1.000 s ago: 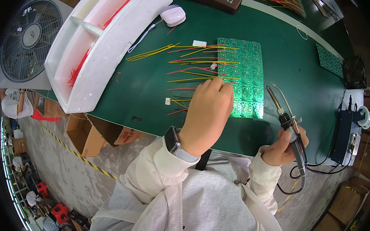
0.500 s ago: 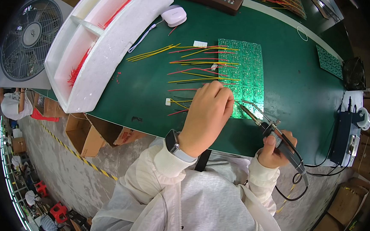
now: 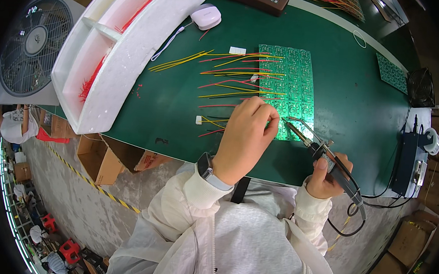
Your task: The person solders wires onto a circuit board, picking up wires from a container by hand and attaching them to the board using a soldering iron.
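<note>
Plainly, the closest risk is heat: the right hand grips the soldering iron by its handle, and its tip points at the green circuit board just beside the fingertips of the left hand. A small slip of either hand could burn those fingers. The left hand is curled over the lower left part of the board, which extends beyond its fingers and to their right; I cannot tell whether a wire is pinched there. If its grip is loose, a wire end could shift and make a poor joint or touch a neighbouring pad. The red, yellow and dark wires left of and beyond that hand lie close together, so a dragging wrist could disturb them. Below the right hand, the looped black cable could snag and jerk the iron.
</note>
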A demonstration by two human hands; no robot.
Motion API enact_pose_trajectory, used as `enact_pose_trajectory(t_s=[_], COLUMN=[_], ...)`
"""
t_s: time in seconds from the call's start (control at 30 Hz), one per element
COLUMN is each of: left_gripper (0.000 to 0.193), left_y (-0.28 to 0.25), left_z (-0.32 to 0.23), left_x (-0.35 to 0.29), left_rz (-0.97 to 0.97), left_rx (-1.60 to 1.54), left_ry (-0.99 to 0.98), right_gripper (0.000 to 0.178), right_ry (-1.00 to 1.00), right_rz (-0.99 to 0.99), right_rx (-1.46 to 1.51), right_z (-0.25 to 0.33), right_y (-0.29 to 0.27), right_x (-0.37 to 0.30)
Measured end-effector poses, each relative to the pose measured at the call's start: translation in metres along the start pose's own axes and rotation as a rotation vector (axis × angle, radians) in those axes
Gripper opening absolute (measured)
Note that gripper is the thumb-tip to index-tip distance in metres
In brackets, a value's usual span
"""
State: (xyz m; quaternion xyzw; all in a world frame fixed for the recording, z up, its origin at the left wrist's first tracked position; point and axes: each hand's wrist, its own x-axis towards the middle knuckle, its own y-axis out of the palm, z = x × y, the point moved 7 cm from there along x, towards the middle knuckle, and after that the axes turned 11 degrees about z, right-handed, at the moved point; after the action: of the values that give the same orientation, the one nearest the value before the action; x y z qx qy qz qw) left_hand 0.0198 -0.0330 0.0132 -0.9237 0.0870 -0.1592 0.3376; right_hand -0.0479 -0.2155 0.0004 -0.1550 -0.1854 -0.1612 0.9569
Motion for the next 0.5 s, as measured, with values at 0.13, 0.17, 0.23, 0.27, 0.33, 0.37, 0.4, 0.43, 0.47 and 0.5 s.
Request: enact_pose_trajectory(t_s=[0.13, 0.17, 0.23, 0.27, 0.33, 0.37, 0.4, 0.43, 0.47, 0.5], left_gripper=[0.014, 0.015, 0.015, 0.015, 0.014, 0.014, 0.014, 0.014, 0.014, 0.014], left_y=[-0.0002, -0.0003, 0.0006, 0.0009, -0.0001, -0.0002, -0.0001, -0.0001, -0.0001, 0.0003], left_z=[0.0017, 0.0019, 0.0033, 0.0042, 0.0034, 0.0033, 0.0034, 0.0036, 0.0038, 0.0042], left_x=[-0.0004, -0.0003, -0.0007, -0.0009, -0.0004, -0.0002, -0.0004, -0.0006, -0.0008, -0.0009], left_rz=[-0.003, -0.001, -0.004, -0.007, -0.003, 0.001, 0.001, -0.002, -0.005, -0.005], left_rx=[-0.025, -0.034, -0.043, -0.051, -0.054, -0.057, -0.056, -0.061, -0.065, -0.066], left_ry=[-0.022, -0.029, -0.034, -0.038, -0.042, -0.045, -0.046, -0.047, -0.048, -0.049], right_gripper=[0.034, 0.034, 0.034, 0.034, 0.034, 0.034, 0.033, 0.033, 0.033, 0.033], right_ry=[0.003, 0.003, 0.002, 0.002, 0.003, -0.001, -0.006, -0.006, -0.025, -0.044], right_rz=[0.01, 0.009, 0.009, 0.009, 0.01, 0.018, 0.026, 0.027, 0.028, 0.028], right_rx=[-0.005, 0.002, 0.009, 0.014, 0.018, 0.008, -0.001, -0.001, -0.012, -0.023], right_z=[-0.0015, -0.0015, -0.0017, -0.0018, -0.002, -0.0018, -0.0014, -0.0014, 0.0002, 0.0017], right_y=[-0.0004, -0.0003, -0.0001, 0.0, -0.0003, -0.0003, -0.0001, 0.0001, 0.0004, 0.0006], right_x=[0.0, 0.0003, 0.0006, 0.0007, 0.0007, 0.0009, 0.001, 0.0013, 0.0018, 0.0021])
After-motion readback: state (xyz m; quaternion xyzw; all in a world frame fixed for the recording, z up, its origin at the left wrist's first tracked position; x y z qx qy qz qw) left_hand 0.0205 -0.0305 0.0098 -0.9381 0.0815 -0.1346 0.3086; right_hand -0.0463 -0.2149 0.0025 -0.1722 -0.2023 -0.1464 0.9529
